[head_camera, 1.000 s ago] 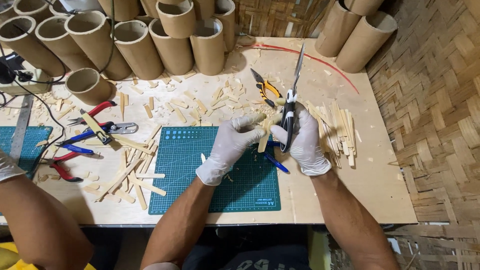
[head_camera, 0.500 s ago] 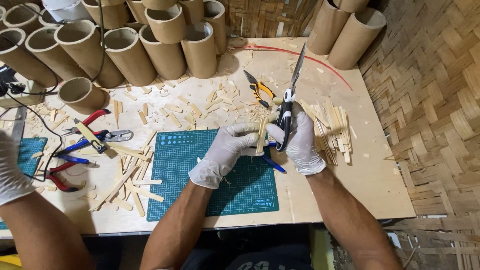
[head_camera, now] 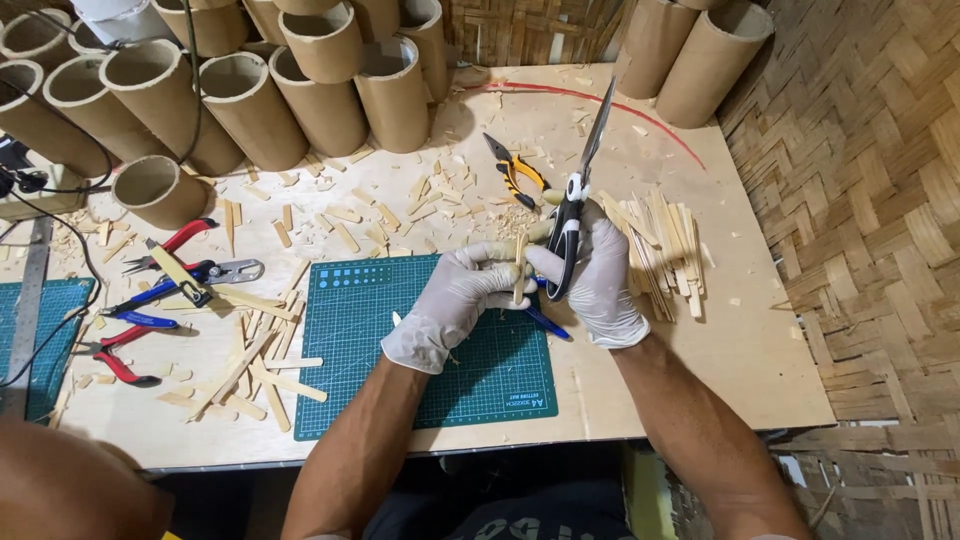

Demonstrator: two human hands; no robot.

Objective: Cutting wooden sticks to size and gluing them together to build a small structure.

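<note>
White gloves cover both hands, which meet over the upper right corner of the green cutting mat (head_camera: 420, 345). The left hand (head_camera: 450, 300) pinches a thin bamboo stick (head_camera: 519, 268) upright between its fingertips. At 3 o'clock from it, touching, the right hand (head_camera: 600, 285) is wrapped around the black handles of a pair of scissors (head_camera: 578, 190), whose blades stand pressed together and point toward 1 o'clock. A blue-handled tool (head_camera: 545, 322) lies on the mat just below the two hands.

At 9 o'clock of the mat, on the plywood table (head_camera: 760, 330), lie loose bamboo strips (head_camera: 250, 365), red-handled pliers (head_camera: 120, 360) and blue-handled cutters (head_camera: 180, 285). At 3 o'clock of the right hand sits a stack of cut sticks (head_camera: 665, 250).

Farther off, at 12 o'clock of the hands, yellow-handled pliers (head_camera: 515, 175) rest among scattered chips (head_camera: 400, 205). Beyond them, cardboard tubes (head_camera: 320, 85) stand crowded at the far left edge, with two more tubes (head_camera: 690, 50) at 1 o'clock. A woven bamboo wall (head_camera: 860, 200) runs along the right.
</note>
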